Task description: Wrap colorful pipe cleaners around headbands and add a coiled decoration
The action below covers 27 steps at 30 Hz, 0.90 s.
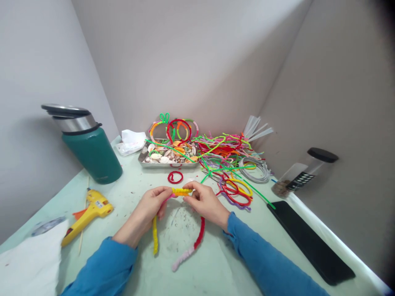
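Over the middle of the table, my left hand (154, 200) and my right hand (206, 202) pinch a fuzzy wrapped pipe cleaner (182, 192) between them. Its stretch between my fingers is yellow, with orange below and a bit of pink by my left fingertips. A yellow length (155, 238) hangs under my left hand, and a red and pale pink length (194, 246) hangs under my right. My palms hide how these lengths join. A small red ring (175, 177) lies just beyond my fingers.
A metal tray (168, 165) bears shells and fuzzy hoops. Behind my right hand lie piled pipe cleaners (222, 148), a wire coil (257, 170) and glue sticks (256, 127). A yellow glue gun (92, 209) and green bottle (92, 152) stand left; a black slab (311, 242) and jar (305, 172) right.
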Each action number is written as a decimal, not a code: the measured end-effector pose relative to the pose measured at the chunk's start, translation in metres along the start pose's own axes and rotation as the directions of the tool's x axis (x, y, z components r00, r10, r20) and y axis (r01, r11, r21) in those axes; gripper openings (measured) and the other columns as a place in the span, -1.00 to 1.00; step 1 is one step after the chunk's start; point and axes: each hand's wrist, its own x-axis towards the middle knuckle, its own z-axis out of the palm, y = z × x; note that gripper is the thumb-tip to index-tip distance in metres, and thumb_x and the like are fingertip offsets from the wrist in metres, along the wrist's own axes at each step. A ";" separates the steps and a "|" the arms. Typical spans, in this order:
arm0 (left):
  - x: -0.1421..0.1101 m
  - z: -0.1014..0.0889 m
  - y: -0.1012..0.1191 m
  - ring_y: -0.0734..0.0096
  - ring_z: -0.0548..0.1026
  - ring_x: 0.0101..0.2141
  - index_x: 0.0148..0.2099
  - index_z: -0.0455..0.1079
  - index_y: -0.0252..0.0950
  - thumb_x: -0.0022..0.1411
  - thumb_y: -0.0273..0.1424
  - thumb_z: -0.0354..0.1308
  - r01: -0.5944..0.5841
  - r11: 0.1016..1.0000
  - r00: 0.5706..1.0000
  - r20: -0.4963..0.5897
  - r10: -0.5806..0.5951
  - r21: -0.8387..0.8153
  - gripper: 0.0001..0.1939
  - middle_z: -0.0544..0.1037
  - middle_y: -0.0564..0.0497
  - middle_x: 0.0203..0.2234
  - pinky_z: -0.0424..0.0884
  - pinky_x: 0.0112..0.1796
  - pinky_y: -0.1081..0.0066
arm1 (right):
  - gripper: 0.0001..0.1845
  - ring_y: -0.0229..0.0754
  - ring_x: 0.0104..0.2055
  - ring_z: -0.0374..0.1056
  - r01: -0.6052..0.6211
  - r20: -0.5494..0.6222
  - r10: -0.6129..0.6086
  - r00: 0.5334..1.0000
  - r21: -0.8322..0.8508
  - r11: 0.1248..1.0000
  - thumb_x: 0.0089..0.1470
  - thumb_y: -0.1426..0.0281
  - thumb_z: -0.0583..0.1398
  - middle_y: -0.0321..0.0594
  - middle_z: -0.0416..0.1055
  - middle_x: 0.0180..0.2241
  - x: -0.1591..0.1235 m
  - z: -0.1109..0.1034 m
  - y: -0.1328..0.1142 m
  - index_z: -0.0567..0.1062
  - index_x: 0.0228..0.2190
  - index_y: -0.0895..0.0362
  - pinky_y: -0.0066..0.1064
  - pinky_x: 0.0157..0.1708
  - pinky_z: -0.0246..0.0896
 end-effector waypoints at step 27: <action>-0.001 -0.002 0.002 0.67 0.11 -0.78 -0.34 0.44 -0.34 -0.06 -0.15 0.20 -0.169 0.959 0.985 0.059 0.160 0.228 -0.65 0.40 0.14 -0.64 0.07 -0.74 0.56 | -0.45 -0.39 -0.63 0.31 -0.050 0.068 0.029 0.997 0.335 0.941 0.01 0.42 0.15 -0.24 0.41 -0.17 -0.001 0.001 -0.004 0.21 0.07 -0.06 -0.52 -0.60 0.23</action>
